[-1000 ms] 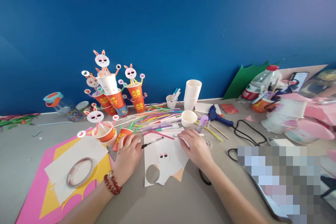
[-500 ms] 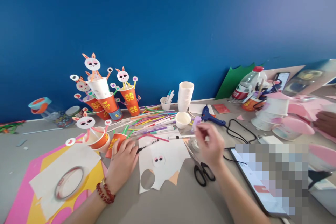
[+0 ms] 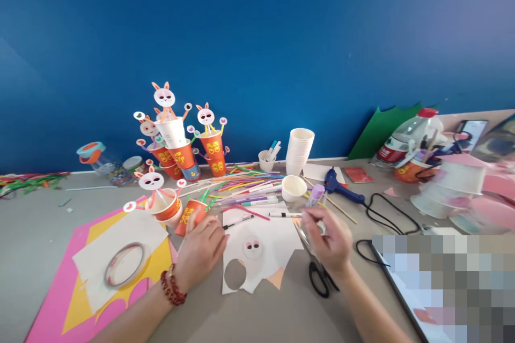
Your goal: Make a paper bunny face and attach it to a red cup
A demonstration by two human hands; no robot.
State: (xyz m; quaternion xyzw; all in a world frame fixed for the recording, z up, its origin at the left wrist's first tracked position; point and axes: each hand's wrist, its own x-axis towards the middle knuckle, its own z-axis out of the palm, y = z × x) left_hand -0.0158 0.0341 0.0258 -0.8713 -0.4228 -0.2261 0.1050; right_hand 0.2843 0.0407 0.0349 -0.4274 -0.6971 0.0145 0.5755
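Note:
My left hand [image 3: 202, 251], with a red bead bracelet at the wrist, rests against an orange cup [image 3: 193, 215] holding green stems, its fingers spread over the cup's lower side. My right hand [image 3: 328, 238] is curled above the scissors [image 3: 318, 280], thumb and fingers close together around something small and whitish that I cannot make out. Between the hands lies white paper [image 3: 263, 236] with a round hole. A small white disc [image 3: 252, 247] with two dark eyes and pink shading lies on it. A purple glue stick [image 3: 314, 195] stands behind my right hand.
Rabbit-faced cups [image 3: 212, 146] stand at the back left. Behind the paper are colored stems [image 3: 241, 186], a white bowl [image 3: 293, 188] and stacked white cups [image 3: 300, 151]. A blue glue gun [image 3: 344, 189] lies right. A tape roll [image 3: 124, 265] rests on paper at left.
The view has shifted, moving most things rightward in the picture. My right hand is lower relative to the glue stick and nearer the scissors. My left hand remains by the orange cup.

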